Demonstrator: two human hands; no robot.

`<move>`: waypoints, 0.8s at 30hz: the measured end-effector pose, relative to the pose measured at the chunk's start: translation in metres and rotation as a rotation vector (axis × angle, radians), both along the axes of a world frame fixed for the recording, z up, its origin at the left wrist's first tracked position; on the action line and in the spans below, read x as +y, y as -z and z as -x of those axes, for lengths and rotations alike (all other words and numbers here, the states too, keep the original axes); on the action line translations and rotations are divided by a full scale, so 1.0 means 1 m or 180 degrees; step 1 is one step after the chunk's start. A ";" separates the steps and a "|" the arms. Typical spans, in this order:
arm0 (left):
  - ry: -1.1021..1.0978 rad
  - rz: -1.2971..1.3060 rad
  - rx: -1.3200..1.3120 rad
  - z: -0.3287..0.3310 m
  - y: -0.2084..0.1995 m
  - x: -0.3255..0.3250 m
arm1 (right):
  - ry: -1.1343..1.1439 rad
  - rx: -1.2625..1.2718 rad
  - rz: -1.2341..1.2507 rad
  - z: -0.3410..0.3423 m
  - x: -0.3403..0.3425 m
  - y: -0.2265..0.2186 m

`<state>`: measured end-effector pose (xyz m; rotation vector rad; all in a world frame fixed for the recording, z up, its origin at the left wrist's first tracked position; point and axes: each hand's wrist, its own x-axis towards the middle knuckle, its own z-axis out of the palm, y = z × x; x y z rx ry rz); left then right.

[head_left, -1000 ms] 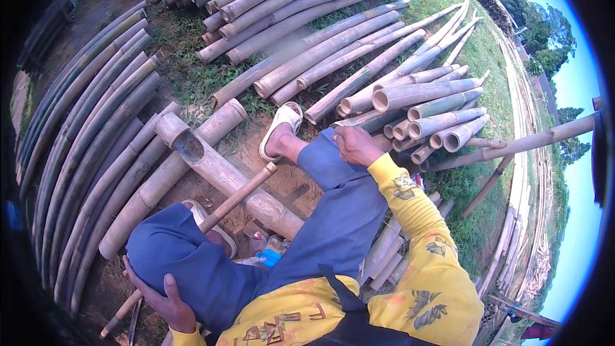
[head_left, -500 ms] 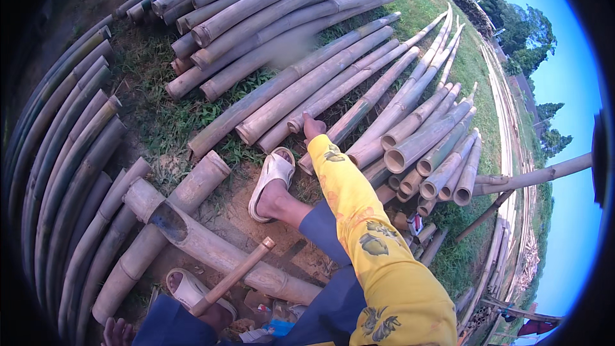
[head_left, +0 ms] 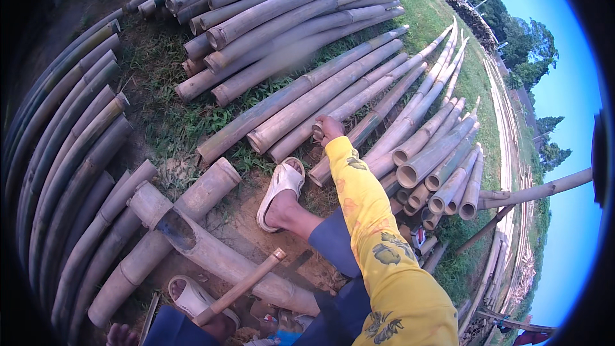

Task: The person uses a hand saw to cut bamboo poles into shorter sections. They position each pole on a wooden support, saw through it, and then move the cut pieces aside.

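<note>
My right hand (head_left: 330,129), at the end of a yellow patterned sleeve, is closed around the near end of a bamboo pole (head_left: 378,88). This pole lies in a row with other bamboo poles, beside a thicker bamboo pole (head_left: 320,95) on its left. Only the fingers of my left hand (head_left: 122,335) show, at the lower left edge; they look loosely extended with nothing visible in them. A wooden handle (head_left: 240,287) slants up by my leg, its lower end hidden. Behind it lies a thick bamboo piece with a cut-out notch (head_left: 214,250).
The notched piece rests across another thick bamboo length (head_left: 150,256). Curved bamboo poles (head_left: 83,173) fill the left side, and a stack (head_left: 282,13) lies at the far side. Hollow pole ends (head_left: 410,176) jut out at the right. My sandalled foot (head_left: 282,195) stands near the row.
The pole end in my right hand has shifted slightly right relative to its neighbours. The whole view has moved a little, so the surroundings sit lower and further right.
</note>
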<state>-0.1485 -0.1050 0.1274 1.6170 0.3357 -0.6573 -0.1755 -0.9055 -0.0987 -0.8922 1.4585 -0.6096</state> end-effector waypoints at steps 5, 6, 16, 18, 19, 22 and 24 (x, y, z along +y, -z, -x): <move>0.0348 0.0367 -0.0015 -0.001 0.011 0.033 | 0.0085 -0.1046 -0.0033 0.046 -0.001 -0.047; 0.0417 0.0249 0.0011 0.003 0.011 0.040 | 0.0044 -0.1320 -0.0056 0.053 0.002 -0.066; 0.0879 0.0197 -0.1558 -0.026 -0.013 0.002 | -0.0237 -0.5419 0.0567 0.064 0.101 -0.321; 0.1359 -0.0044 -0.2056 -0.020 -0.052 -0.040 | -0.0160 -0.5637 0.0668 0.074 0.137 -0.311; 0.1344 -0.0089 -0.2164 -0.015 -0.064 -0.057 | -0.0184 -0.5732 0.0390 0.076 0.163 -0.304; 0.1533 -0.0143 -0.2450 -0.019 -0.090 -0.104 | -0.0279 -0.5485 -0.0088 0.084 0.270 -0.275; 0.2090 -0.0226 -0.2470 -0.030 -0.096 -0.142 | -0.0622 -0.4883 -0.0418 0.083 0.329 -0.234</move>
